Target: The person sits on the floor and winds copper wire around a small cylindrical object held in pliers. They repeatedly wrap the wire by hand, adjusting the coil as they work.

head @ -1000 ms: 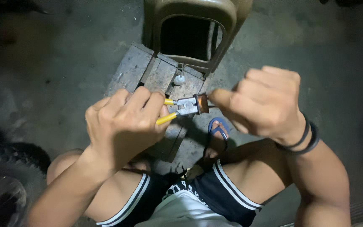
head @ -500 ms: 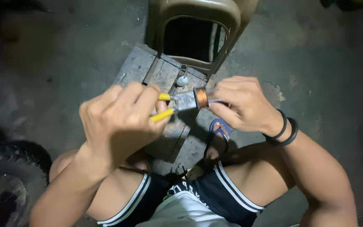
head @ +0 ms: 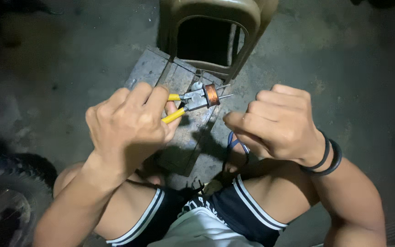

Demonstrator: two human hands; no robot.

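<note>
A: What are the hands doing?

B: The left hand (head: 126, 126) is squeezing yellow-handled pliers (head: 184, 103), its grip pressed together on the handles. The pliers are clamping a copper coil (head: 212, 94), probably to steady it, just above a metal block (head: 179, 123).

A: And the right?

B: The right hand (head: 277, 123) is hanging curled beside it, holding nothing I can see.

A: Beyond?

B: A tan chair (head: 216, 27) is standing on a dim concrete floor (head: 69, 55).

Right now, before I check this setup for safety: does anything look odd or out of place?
Nothing looks spilled or broken. The left hand grips yellow-handled pliers clamped on a copper coil, held in the air above the wooden block; the right hand is off it.
</note>
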